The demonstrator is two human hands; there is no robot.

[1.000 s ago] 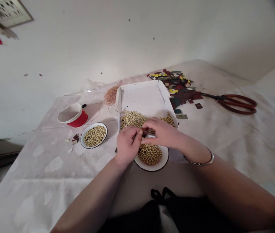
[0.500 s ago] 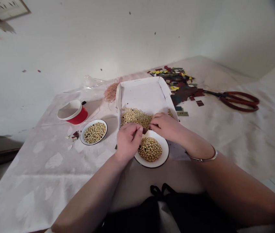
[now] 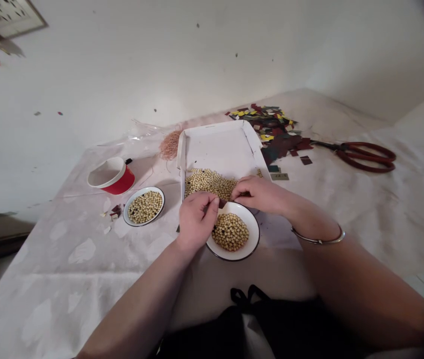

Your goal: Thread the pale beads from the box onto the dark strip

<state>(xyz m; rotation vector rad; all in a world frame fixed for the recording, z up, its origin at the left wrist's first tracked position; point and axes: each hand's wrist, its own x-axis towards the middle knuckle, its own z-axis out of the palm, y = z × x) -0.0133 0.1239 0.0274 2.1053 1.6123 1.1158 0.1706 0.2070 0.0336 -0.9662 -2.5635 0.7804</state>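
Observation:
My left hand [image 3: 197, 219] pinches a small dark red flat piece [image 3: 222, 203] between thumb and forefinger, over the rim of a white dark-edged bowl [image 3: 251, 232]. Inside that bowl lie round pale-yellow beads [image 3: 230, 233] with a few dark ones. My right hand [image 3: 262, 193] is at the front edge of a shallow white box [image 3: 217, 142], its fingers curled together. Whatever those fingertips hold, if anything, cannot be made out. More pale beads [image 3: 210, 182] are heaped in the front of the box, beside both hands.
A second bowl of beads [image 3: 144, 207] and a red-and-white paper cup [image 3: 116, 182] stand at left. Behind the box lies a pinkish bundle of strands [image 3: 170, 144]. Coloured flat scraps [image 3: 272, 122] and red-handled scissors [image 3: 365, 155] are at right, on a pale cloth [image 3: 346, 214].
My right hand has shifted slightly right, widening the gap to my left hand. My left hand keeps its pinch on the dark red piece. The whole view has moved a little.

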